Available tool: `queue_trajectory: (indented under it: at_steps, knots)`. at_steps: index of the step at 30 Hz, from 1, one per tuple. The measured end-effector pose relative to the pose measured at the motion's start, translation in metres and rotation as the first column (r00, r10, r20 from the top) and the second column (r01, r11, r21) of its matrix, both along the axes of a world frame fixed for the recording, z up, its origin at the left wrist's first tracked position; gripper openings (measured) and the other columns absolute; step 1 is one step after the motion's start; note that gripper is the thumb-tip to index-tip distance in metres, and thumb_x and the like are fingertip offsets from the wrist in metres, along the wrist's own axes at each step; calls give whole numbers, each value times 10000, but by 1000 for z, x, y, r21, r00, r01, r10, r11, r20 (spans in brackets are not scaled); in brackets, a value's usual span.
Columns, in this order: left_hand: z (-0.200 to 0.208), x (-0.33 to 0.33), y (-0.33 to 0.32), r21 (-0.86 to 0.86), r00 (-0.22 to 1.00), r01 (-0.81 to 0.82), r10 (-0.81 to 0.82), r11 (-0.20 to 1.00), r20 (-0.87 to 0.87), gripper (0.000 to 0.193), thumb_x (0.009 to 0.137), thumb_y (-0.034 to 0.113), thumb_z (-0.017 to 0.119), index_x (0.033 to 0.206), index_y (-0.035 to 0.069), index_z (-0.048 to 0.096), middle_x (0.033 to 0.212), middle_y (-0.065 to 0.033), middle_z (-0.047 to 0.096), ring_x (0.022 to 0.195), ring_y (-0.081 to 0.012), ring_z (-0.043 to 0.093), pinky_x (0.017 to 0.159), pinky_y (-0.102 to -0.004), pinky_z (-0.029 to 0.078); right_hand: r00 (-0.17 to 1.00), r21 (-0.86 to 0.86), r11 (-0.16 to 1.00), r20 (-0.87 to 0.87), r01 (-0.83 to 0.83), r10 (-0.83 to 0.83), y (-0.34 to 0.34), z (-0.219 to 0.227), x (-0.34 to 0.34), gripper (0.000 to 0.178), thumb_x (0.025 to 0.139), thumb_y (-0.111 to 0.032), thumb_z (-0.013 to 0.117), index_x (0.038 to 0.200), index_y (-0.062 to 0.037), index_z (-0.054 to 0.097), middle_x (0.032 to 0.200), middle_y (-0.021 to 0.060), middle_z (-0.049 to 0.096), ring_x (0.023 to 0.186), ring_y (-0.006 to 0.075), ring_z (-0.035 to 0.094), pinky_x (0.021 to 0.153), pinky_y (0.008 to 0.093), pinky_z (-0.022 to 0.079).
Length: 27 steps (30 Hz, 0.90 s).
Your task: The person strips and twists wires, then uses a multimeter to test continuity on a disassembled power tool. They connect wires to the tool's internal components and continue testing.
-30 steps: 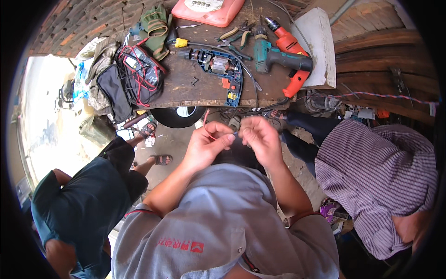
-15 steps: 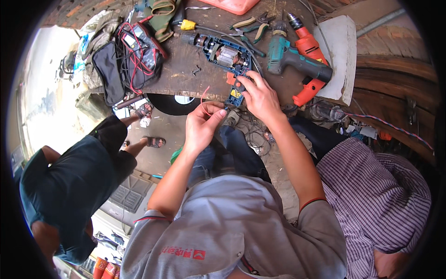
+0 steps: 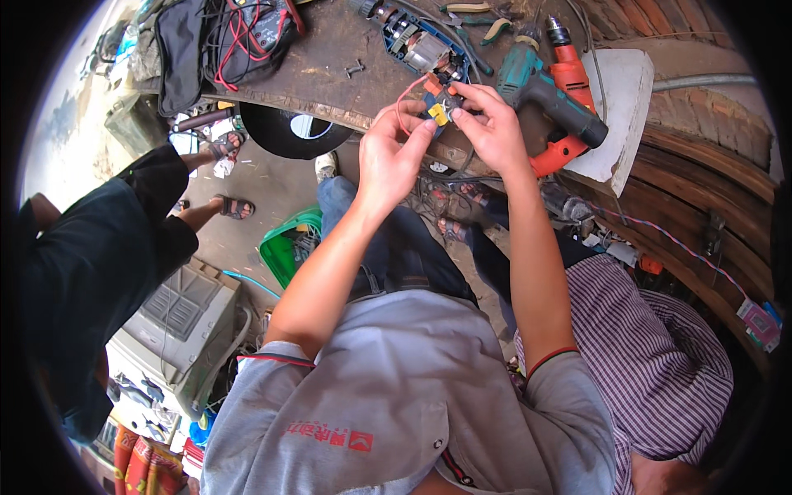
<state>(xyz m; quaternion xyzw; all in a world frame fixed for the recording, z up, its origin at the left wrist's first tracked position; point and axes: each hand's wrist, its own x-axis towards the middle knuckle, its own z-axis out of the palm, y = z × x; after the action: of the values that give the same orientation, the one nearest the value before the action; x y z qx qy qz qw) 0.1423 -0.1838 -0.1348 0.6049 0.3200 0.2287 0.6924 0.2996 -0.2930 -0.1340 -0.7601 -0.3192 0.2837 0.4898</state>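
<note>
An opened power drill [image 3: 421,51] lies on the workbench, its motor bare in the blue half-housing. Near its handle end, a trigger switch [image 3: 450,102] with a yellow label is lifted between my hands. My right hand [image 3: 495,132] pinches this switch with thumb and fingers. Closed beside its other side, my left hand [image 3: 389,161] has thumb and fingertips on a thin red wire [image 3: 399,101], which loops up toward the switch. The wire's end is hidden at my left fingertips.
Right of the opened drill lie a teal cordless drill [image 3: 528,78], an orange drill [image 3: 571,74] and a white board [image 3: 631,107]. Pliers [image 3: 495,31] rest behind. A multimeter [image 3: 268,23] with red leads is at left. People stand on both sides; a green bin [image 3: 280,256] sits below.
The switch is now raised and turned between my hands. My left hand has moved right and up to it, with the red wire. The view has shifted, and the bench sits higher.
</note>
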Motion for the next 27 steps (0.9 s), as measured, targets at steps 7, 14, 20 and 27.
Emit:
queue_trajectory:
  at_steps: [7, 14, 20, 27]
  knots:
    - [7, 1, -2, 79, 991, 59, -68, 995, 113, 110, 943, 74, 719, 924, -27, 680, 1262, -128, 659, 956, -123, 620, 823, -280, 508, 1000, -6, 1000, 5, -15, 15, 0, -4, 5, 401, 892, -50, 725, 1286, -2, 673, 1226, 83, 630, 960, 143, 637, 813, 292, 566]
    - [1, 2, -5, 166, 997, 37, -26, 985, -72, 136, 942, 99, 719, 950, -34, 687, 1066, -104, 729, 821, -97, 628, 738, -270, 518, 995, -16, 1000, 95, 2, 0, 0, -7, -5, 409, 869, -65, 733, 1271, -15, 682, 1219, 103, 637, 910, 165, 661, 776, 295, 569]
    - [7, 1, 0, 220, 956, 69, -2, 973, -293, 180, 925, 141, 730, 945, -34, 692, 950, -101, 743, 731, -127, 645, 681, -305, 528, 965, -71, 997, 260, 29, -10, 4, -2, -25, 429, 856, -92, 716, 1279, -32, 671, 1248, 157, 631, 1008, 295, 687, 839, 368, 572]
    - [-8, 4, -10, 381, 965, 19, 83, 925, -249, 159, 914, 128, 728, 906, -23, 679, 943, -118, 729, 763, -205, 673, 714, -341, 535, 938, -47, 998, 345, 28, -10, 3, -4, -30, 409, 849, -108, 714, 1250, -33, 679, 1264, 176, 625, 1133, 361, 639, 970, 418, 524]
